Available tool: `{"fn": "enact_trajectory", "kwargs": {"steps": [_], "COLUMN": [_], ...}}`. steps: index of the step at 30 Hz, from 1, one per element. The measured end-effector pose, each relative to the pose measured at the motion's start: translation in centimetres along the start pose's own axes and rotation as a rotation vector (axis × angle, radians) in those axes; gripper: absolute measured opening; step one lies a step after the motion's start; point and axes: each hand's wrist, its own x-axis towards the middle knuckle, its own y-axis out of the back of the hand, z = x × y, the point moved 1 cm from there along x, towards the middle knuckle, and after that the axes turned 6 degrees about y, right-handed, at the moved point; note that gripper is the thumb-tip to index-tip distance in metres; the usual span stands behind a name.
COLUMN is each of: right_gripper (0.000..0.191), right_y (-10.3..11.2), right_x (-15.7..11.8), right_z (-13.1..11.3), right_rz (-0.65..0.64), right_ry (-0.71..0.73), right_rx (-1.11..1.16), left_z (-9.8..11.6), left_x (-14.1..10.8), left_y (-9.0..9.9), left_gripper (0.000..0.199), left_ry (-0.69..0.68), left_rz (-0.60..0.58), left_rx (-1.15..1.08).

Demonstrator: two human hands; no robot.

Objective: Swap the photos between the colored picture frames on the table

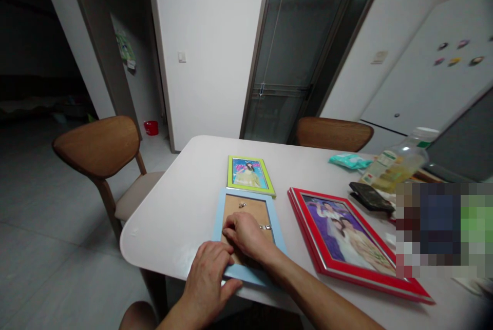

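A light-blue picture frame (278,228) lies face down at the table's near edge, its brown backing board (254,207) facing up. On the board are a small metal hanger (242,206) near the top and a metal clip (265,227) at the right side. My left hand (208,271) is closed around the frame's lower left corner, thumb at the near edge. Above the board, my right hand (244,232) has its fingers pinched together at the left inner edge; what they hold, if anything, is hidden. A yellow-green picture frame (251,175) with a photo lies just beyond.
Red picture frames (346,237) lie stacked at the right on the white table (173,217). Behind them are a black object (370,197), a plastic bottle (402,163) and a teal packet (348,161). Wooden chairs stand at the left (100,145) and far side (333,134).
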Motion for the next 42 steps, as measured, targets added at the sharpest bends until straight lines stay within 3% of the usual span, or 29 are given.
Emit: {"fn": "enact_trajectory", "kwargs": {"steps": [10,21,27,31,36,42], "right_gripper": [0.021,0.016,0.024,0.019,0.019,0.015], "right_y": [-0.5,0.0,1.8,1.8,0.8,1.2], "right_x": [0.2,0.5,1.7,2.9,4.2,5.7], "right_z": [-0.3,-0.3,2.8,5.2,6.3,7.3], "right_rz": [0.006,0.025,0.152,0.165,0.172,0.185], "right_ry": [-0.058,-0.014,-0.133,-0.214,-0.3,-0.386], "right_rx": [0.007,0.048,-0.035,-0.096,-0.147,-0.162], "left_z": [0.2,0.2,0.1,0.1,0.4,0.8], "left_x": [-0.1,-0.6,-0.6,-0.5,-0.4,-0.3], "left_y": [0.0,-0.1,-0.1,0.0,0.1,0.2], "left_gripper": [0.025,0.025,0.023,0.023,0.022,0.018], "left_ry": [0.059,0.071,0.054,0.043,0.055,0.084], "left_rz": [-0.017,0.006,0.013,0.019,0.001,-0.007], "left_rx": [0.065,0.004,-0.044,-0.057,-0.046,-0.005]}}
